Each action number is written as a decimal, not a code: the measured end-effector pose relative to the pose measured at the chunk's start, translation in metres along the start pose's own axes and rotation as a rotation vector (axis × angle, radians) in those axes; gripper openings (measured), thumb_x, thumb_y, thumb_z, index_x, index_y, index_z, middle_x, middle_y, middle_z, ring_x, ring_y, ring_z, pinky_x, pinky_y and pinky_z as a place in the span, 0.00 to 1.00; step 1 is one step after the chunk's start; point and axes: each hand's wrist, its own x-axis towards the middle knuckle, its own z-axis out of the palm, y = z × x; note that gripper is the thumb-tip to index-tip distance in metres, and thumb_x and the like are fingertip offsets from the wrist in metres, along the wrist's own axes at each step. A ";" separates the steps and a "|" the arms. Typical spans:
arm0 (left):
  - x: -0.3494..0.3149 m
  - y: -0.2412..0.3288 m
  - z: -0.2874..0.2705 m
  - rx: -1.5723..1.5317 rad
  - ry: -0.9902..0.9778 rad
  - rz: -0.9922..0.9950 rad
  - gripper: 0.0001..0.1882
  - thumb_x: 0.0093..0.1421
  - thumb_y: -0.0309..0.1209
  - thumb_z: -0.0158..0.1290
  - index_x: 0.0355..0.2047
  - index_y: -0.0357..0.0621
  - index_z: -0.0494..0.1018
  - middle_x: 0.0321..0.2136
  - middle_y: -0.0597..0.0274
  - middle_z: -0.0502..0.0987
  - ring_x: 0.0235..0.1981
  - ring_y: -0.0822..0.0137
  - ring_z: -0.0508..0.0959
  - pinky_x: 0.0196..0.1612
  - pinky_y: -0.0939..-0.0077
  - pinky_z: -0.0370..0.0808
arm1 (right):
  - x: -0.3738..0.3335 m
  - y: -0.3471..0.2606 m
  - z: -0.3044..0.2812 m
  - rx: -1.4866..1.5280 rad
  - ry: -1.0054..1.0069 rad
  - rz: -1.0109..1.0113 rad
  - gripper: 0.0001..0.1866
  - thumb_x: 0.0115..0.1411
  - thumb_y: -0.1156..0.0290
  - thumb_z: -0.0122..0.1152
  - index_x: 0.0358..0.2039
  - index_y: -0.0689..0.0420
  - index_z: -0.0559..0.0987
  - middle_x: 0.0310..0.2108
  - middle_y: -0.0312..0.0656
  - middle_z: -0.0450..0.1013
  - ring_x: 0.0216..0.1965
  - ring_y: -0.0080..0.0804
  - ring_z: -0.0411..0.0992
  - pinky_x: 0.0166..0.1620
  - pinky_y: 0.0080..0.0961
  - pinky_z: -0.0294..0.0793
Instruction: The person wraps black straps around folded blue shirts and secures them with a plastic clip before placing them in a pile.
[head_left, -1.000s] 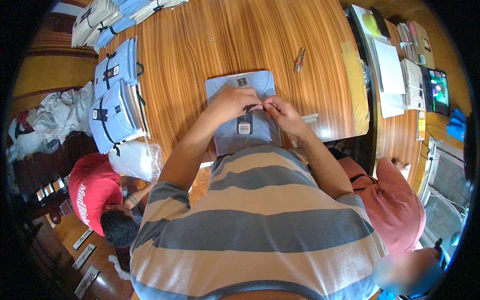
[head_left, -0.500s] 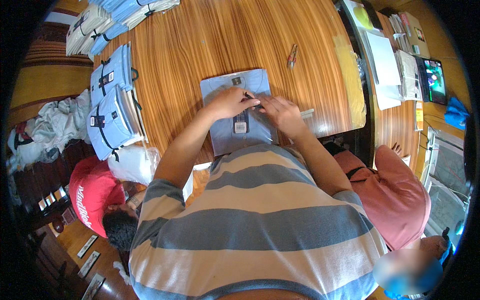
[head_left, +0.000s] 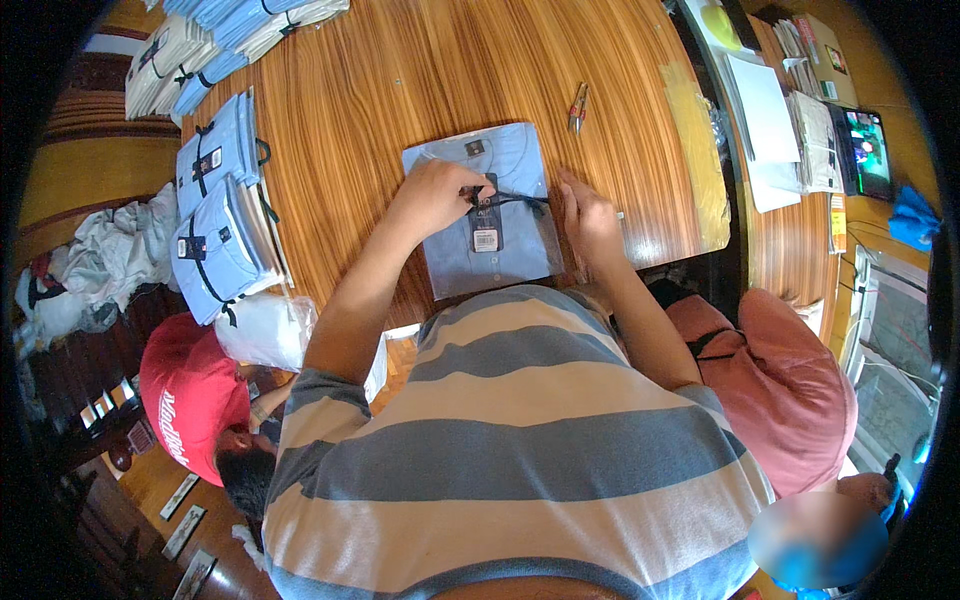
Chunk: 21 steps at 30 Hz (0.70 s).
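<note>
A folded light-blue shirt in a clear plastic bag [head_left: 515, 262] lies flat on the table in front of me. A black ribbon [head_left: 520, 199] crosses it, over a dark tag [head_left: 486, 226] with a white label. My left hand [head_left: 437, 200] rests on the upper left of the bag, its fingers closed on the ribbon. Just off the bag's right edge is my right hand [head_left: 592, 220], fingers drawn together. The ribbon runs toward that hand, but whether it is held there I cannot make out.
Ribbon-tied blue shirts [head_left: 215, 235] stand at the table's left edge, with taller stacks [head_left: 215, 45] behind. Small thread snips [head_left: 578, 108] lie beyond my right hand. A person in red [head_left: 190, 400] bends at the left; another in pink [head_left: 775, 390] is close at the right.
My hands were together over the ribbon at the middle of the bag. The right has moved right, past the bag's edge; the left has shifted slightly left, and the ribbon now shows between them.
</note>
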 end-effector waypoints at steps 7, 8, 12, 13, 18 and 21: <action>0.019 0.002 -0.008 0.132 -0.167 0.099 0.10 0.62 0.32 0.58 0.41 0.50 0.85 0.38 0.53 0.85 0.40 0.49 0.83 0.44 0.54 0.79 | 0.013 -0.037 -0.001 -0.017 -0.186 -0.063 0.14 0.70 0.59 0.58 0.41 0.57 0.79 0.31 0.49 0.80 0.29 0.50 0.80 0.35 0.45 0.80; 0.021 0.005 -0.006 0.171 -0.197 0.085 0.10 0.62 0.32 0.58 0.41 0.50 0.85 0.37 0.53 0.84 0.40 0.49 0.83 0.44 0.54 0.79 | 0.011 -0.040 -0.003 -0.127 -0.178 -0.085 0.13 0.70 0.59 0.59 0.39 0.57 0.78 0.31 0.48 0.80 0.30 0.50 0.80 0.35 0.45 0.80; 0.025 0.014 -0.002 0.337 -0.336 0.068 0.10 0.63 0.34 0.56 0.40 0.49 0.85 0.35 0.53 0.84 0.41 0.48 0.83 0.43 0.52 0.80 | 0.003 -0.023 0.013 -0.216 -0.133 -0.136 0.12 0.68 0.60 0.62 0.39 0.55 0.75 0.31 0.49 0.80 0.30 0.52 0.80 0.33 0.47 0.80; 0.028 0.015 -0.001 0.349 -0.368 0.069 0.10 0.63 0.34 0.56 0.39 0.48 0.85 0.34 0.53 0.84 0.41 0.48 0.83 0.43 0.52 0.80 | 0.002 -0.012 0.020 -0.202 -0.109 -0.196 0.11 0.67 0.61 0.62 0.41 0.55 0.76 0.31 0.50 0.80 0.31 0.53 0.80 0.33 0.48 0.80; 0.043 0.003 0.009 0.569 -0.357 0.170 0.09 0.61 0.33 0.56 0.33 0.43 0.83 0.34 0.53 0.84 0.40 0.48 0.84 0.41 0.53 0.82 | 0.002 0.005 0.002 -0.048 -0.099 -0.365 0.15 0.66 0.64 0.63 0.51 0.53 0.77 0.32 0.51 0.80 0.32 0.56 0.80 0.34 0.49 0.80; 0.045 -0.001 -0.015 0.578 -0.280 0.214 0.08 0.60 0.30 0.54 0.30 0.43 0.82 0.34 0.52 0.83 0.39 0.50 0.85 0.40 0.55 0.83 | -0.002 0.028 -0.018 -0.062 -0.180 -0.191 0.19 0.65 0.67 0.64 0.55 0.54 0.76 0.32 0.52 0.80 0.33 0.57 0.80 0.36 0.48 0.81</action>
